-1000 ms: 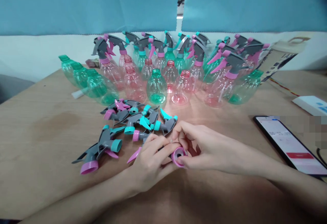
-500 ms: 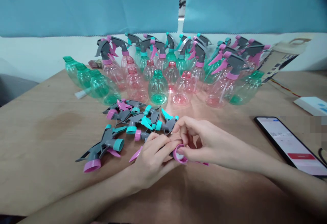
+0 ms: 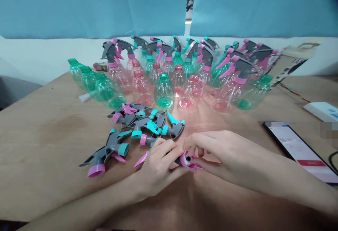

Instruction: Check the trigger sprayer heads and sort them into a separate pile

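My left hand (image 3: 161, 162) is wrapped round a grey spray head with a pink collar (image 3: 187, 160), low in the middle of the view. The collar's opening faces right and shows a white inside with a dark centre. My right hand (image 3: 216, 153) is at that opening, thumb and fingers curled close together by the rim; whether they pinch anything is hidden. Just beyond my left hand lies a pile of loose spray heads (image 3: 139, 122) with pink and turquoise collars. Another pair of spray heads (image 3: 111, 148) lies to the left.
Rows of green and pink bottles stand behind, some open like the green bottle (image 3: 164, 92), others with spray heads fitted. A phone (image 3: 295, 146) lies at the right, near a white box (image 3: 320, 109). A beige cup (image 3: 290, 60) stands at the back right.
My right hand has shifted slightly down, and its fingers have changed position at the collar. The collar's dark centre now shows. My left hand has kept its hold.
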### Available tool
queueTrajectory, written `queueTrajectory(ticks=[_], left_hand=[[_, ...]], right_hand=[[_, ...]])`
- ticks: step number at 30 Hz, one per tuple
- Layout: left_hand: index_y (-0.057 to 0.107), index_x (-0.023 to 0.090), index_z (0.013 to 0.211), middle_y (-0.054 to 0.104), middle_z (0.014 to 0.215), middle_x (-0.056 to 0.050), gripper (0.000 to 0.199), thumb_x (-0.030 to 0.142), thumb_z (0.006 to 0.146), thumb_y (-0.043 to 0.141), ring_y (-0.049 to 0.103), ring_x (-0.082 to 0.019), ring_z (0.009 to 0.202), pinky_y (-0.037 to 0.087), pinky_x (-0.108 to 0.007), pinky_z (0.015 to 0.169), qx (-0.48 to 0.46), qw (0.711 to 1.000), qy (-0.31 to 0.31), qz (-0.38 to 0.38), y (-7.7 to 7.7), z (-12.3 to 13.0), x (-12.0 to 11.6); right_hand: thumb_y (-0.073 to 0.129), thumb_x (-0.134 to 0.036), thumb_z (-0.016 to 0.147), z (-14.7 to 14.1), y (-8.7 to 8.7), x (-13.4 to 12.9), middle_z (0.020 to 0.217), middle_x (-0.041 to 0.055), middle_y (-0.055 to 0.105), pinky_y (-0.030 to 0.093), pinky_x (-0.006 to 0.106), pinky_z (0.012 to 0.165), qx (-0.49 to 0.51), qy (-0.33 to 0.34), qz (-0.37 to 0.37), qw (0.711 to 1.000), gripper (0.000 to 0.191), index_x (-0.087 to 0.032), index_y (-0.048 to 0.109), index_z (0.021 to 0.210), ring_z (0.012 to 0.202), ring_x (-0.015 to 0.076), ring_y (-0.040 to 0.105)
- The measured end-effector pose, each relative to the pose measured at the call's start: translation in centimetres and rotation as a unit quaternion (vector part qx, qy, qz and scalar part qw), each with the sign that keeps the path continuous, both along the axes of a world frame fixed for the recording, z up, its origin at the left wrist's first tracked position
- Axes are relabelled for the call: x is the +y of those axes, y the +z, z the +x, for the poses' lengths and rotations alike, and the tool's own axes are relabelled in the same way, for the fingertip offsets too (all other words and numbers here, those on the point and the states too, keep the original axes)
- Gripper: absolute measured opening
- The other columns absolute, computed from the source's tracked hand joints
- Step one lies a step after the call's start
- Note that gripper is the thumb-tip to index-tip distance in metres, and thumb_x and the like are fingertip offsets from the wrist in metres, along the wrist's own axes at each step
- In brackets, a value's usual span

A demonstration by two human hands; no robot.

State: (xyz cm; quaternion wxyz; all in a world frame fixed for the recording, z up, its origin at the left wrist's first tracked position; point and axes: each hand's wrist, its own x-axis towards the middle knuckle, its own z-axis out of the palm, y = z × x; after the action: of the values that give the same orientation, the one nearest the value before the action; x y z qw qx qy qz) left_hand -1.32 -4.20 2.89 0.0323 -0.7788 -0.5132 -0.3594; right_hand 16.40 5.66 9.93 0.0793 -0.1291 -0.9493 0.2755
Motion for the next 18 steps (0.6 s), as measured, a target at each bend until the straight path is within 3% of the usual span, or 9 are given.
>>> queueTrajectory(ticks=[8,14,18], left_hand=[[0.061,0.014,0.089,0.058,0.075,-0.004,0.025,0.037,0.089,0.052,0.048,-0.016,0.067,0.044,-0.029,0.064,-0.021,1.0,0.009,-0.022,-0.2,0.0,0.4],[0.059,0.013,0.092,0.059,0.078,-0.005,0.021,0.033,0.089,0.054,0.051,-0.016,0.071,0.044,-0.03,0.067,-0.016,1.0,-0.011,0.0,-0.3,-0.1,0.4],[0.058,0.015,0.098,0.06,0.083,-0.004,0.019,0.03,0.087,0.058,0.053,-0.017,0.075,0.045,-0.031,0.072,-0.035,0.999,-0.013,-0.029,-0.1,-0.2,0.4]], right_hand=[[0.046,-0.01,0.087,-0.2,-0.8,-1.2,0.072,-0.0019,0.056,0.023,0.028,0.05,0.01,0.0,0.103,0.995,0.011,-0.02,0.049,0.084,0.057,0.013,0.043],[0.049,-0.016,0.088,0.2,-0.1,-0.6,0.076,-0.0014,0.06,0.032,0.026,0.054,-0.016,-0.012,0.04,0.999,0.007,-0.02,0.052,0.083,0.061,0.0124,0.051],[0.05,-0.024,0.09,0.7,1.0,0.0,0.083,0.0001,0.064,0.037,0.026,0.059,-0.005,-0.003,0.033,0.999,0.008,-0.022,0.058,0.09,0.07,0.0138,0.057]])
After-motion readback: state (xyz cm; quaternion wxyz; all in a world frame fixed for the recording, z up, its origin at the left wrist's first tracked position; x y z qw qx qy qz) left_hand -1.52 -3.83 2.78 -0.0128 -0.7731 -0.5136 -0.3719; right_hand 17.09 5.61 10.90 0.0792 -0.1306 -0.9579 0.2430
